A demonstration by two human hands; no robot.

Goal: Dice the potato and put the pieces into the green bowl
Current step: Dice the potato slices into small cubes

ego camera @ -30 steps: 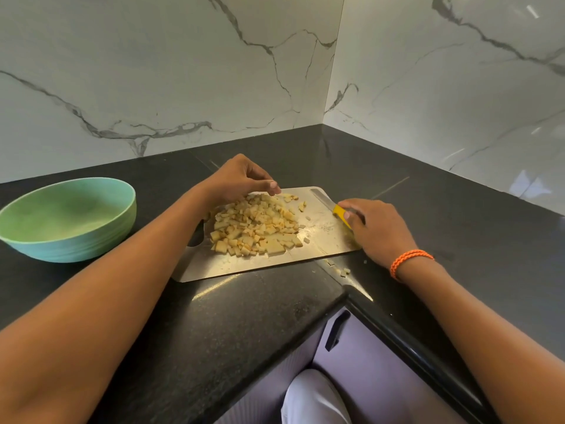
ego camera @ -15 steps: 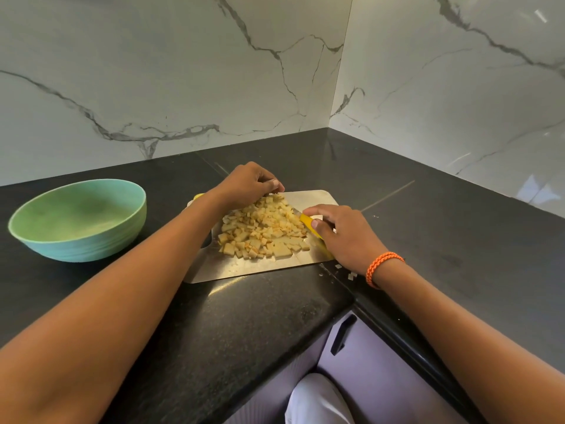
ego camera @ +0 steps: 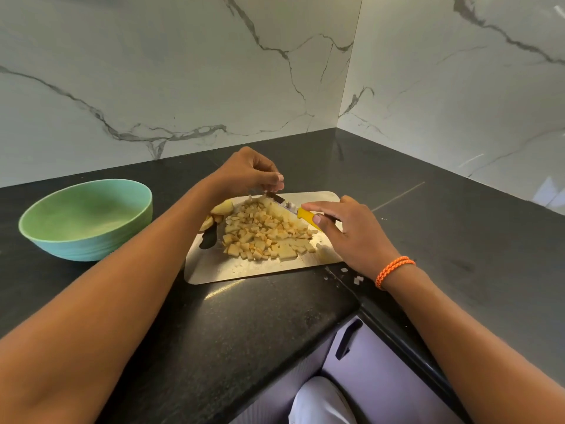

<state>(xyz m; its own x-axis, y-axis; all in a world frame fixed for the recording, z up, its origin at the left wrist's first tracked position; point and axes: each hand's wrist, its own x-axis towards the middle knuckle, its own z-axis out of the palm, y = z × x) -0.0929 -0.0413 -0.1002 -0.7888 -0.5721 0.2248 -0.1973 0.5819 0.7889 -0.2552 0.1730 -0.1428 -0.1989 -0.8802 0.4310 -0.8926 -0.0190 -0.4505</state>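
Two hands work over a black tabletop (ego camera: pixel 253 325) set in a marble-walled corner. Green bowl (ego camera: pixel 85 220): stands at the left, well apart from the cutting board (ego camera: pixel 244 272), with no pieces visible inside. Cutting board: lies near the tabletop's front edge and carries the potato pieces (ego camera: pixel 266 232) in one loose heap; a few uncut potato chunks (ego camera: pixel 224 207) sit at its left edge, partly hidden by the left forearm.

Left hand (ego camera: pixel 247 172): raised just above the far side of the heap, fingers curled together at the knife tip; whether they pinch a piece cannot be told. Right hand (ego camera: pixel 351 231): fingers wrapped round the yellow handle of the knife (ego camera: pixel 305 214), blade lying against the heap's far-right side. Several stray bits (ego camera: pixel 356 278) lie on the tabletop beside the right wrist.

Step in hand, as judged: dicing is largely complete and the pieces are being gathered. The next move calls for bringing bowl and board together, then sweeping the heap in without spilling over the edge.
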